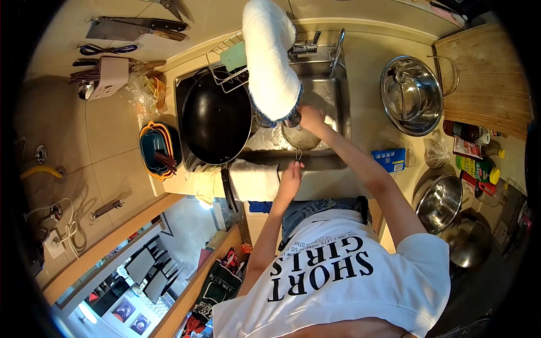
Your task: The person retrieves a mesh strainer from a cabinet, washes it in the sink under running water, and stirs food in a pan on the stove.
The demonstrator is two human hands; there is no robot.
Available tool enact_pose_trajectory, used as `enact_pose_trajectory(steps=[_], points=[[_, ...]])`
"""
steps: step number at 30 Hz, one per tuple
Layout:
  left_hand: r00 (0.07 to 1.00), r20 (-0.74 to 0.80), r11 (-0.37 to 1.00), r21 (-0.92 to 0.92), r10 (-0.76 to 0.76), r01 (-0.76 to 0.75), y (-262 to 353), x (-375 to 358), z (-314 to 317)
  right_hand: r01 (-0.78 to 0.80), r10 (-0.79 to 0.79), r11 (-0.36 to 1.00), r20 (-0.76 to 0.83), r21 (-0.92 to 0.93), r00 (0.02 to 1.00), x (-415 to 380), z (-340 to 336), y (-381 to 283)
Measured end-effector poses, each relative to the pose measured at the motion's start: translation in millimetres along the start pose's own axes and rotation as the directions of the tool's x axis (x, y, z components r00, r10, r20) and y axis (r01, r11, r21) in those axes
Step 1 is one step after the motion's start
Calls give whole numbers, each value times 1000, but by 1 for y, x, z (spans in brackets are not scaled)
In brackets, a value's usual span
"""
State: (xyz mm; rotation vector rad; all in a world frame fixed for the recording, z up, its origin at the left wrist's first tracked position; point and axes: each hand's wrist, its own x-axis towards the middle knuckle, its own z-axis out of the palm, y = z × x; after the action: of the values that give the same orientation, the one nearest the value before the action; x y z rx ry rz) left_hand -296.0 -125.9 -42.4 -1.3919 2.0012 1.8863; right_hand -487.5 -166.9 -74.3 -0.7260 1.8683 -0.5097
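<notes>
My left hand (290,177) is at the front edge of the sink. Its fingers pinch the wire loop (298,154) at the near end of a round, shallow utensil that looks like a strainer (300,138), low in the steel sink (332,162). Over that utensil, my right hand (311,119) is curled, its fingertips beside a dark metal cylinder (292,119), perhaps the tap's spout. A white towel (274,62) with a blue edge hangs in front and hides part of this spot. What the right fingers hold cannot be made out.
A big black wok (217,118) covers the sink's left side, its handle over the front edge. A wire rack (231,84) with a green sponge (233,56) is behind. Steel bowls (412,96), a blue box (389,160) and stacked plastic baskets (155,147) line the counter.
</notes>
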Motion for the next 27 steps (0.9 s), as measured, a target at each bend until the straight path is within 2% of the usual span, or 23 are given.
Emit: enact_pose_trajectory(steps=[1,2,3,4,5,6,7,8,9,10,12,14,15,16,17,18,20,22,23,24,25,26,27], points=[[998,-60,1000,-1,9,-9,1,7,4,277,-292,957,-332,-93,897,-5,5,-3],[993,-119,1000,-3,15,-16,2,14,8,480,-537,835,-581,-268,611,-9,9,-3],[993,-114,996,-90,4,-14,1,21,11,479,-536,836,-582,-268,611,-11,11,0],[994,-113,996,-92,2,-13,10,26,9,502,-633,773,-436,-388,639,-13,14,5],[979,24,886,-421,-202,193,20,31,4,533,-704,687,-274,-494,655,-13,16,9],[916,217,637,-664,-337,392,28,36,-2,569,-746,582,-102,-581,658,-12,17,10],[917,282,555,-731,-282,396,22,41,-4,535,-499,524,271,-662,823,-42,-17,-20],[917,281,555,-732,-283,396,15,42,-8,536,-499,524,272,-662,823,-36,-17,-7],[908,361,478,-772,-213,419,11,42,-13,712,-777,425,178,-559,604,-26,-18,19],[892,432,398,-801,-134,448,8,41,-14,840,-949,261,35,-475,314,-20,-19,37],[885,428,433,-773,-184,464,8,36,-12,864,-933,308,49,-398,356,-21,-23,43],[888,417,505,-733,-194,455,10,29,-17,800,-906,394,-45,-451,421,-24,-27,40],[900,395,560,-711,-182,425,16,21,-20,776,-848,529,-181,-345,498,-22,-26,39],[901,394,562,-710,-183,424,17,15,-22,777,-849,528,-183,-344,496,-10,-21,44],[912,344,630,-663,-225,406,17,8,-23,674,-646,727,-202,133,736,9,-12,52],[919,291,690,-608,-266,393,15,1,-25,374,-413,730,-68,572,908,13,-11,48],[925,266,768,-518,-273,376,11,-5,-24,334,-362,801,-43,497,931,19,-8,39],[960,107,890,-362,-258,279,5,-7,-14,3,-5,996,12,86,1000,2,-15,1],[979,60,938,-281,-195,204,6,-7,-12,128,-151,979,-147,-159,977,-6,-8,-8],[979,60,939,-280,-193,202,6,-5,-10,128,-152,979,-149,-158,977,-9,2,-9],[984,36,927,-332,-172,174,6,-2,-8,263,-325,942,-376,-208,868,-11,13,-9],[988,11,911,-385,-154,146,6,-1,-6,372,-471,882,-563,-289,679,-15,24,-7],[988,11,911,-387,-153,145,9,2,-5,415,-417,902,-483,-118,770,-38,11,-26]])
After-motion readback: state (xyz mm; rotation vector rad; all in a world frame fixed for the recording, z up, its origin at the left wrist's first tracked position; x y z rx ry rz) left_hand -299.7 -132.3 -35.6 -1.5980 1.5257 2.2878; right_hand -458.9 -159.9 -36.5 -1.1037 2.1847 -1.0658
